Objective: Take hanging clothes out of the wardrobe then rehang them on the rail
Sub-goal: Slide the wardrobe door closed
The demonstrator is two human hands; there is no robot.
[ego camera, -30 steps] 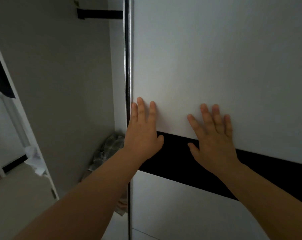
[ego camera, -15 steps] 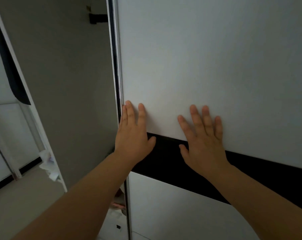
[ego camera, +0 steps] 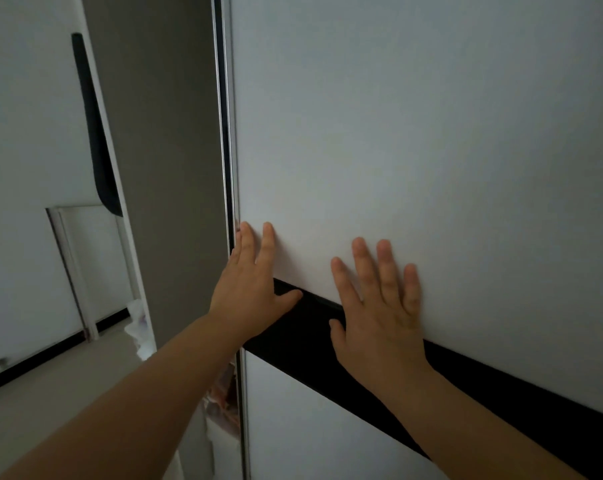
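A white sliding wardrobe door [ego camera: 414, 133] with a black horizontal band [ego camera: 500, 403] fills the right of the view. Both palms press flat on it with straight fingers. My left hand [ego camera: 255, 289] lies at the door's left edge, by the metal strip [ego camera: 227, 133]. My right hand [ego camera: 379, 306] lies a little to the right, across the band's upper edge. Only a narrow gap shows between the door and the grey wardrobe side panel [ego camera: 161, 150]. No hanging clothes or rail are visible; some crumpled pale fabric [ego camera: 223, 403] shows low in the gap.
At left stands a white wall [ego camera: 26, 133] with a black skirting strip [ego camera: 50, 355] above a beige floor [ego camera: 50, 410]. A dark curved object [ego camera: 95, 133] hangs along the wardrobe's white outer edge. A white bundle [ego camera: 139, 323] sits at its foot.
The door has slid left under both hands, narrowing the opening. The black bracket and the checked fabric inside the wardrobe are now hidden.
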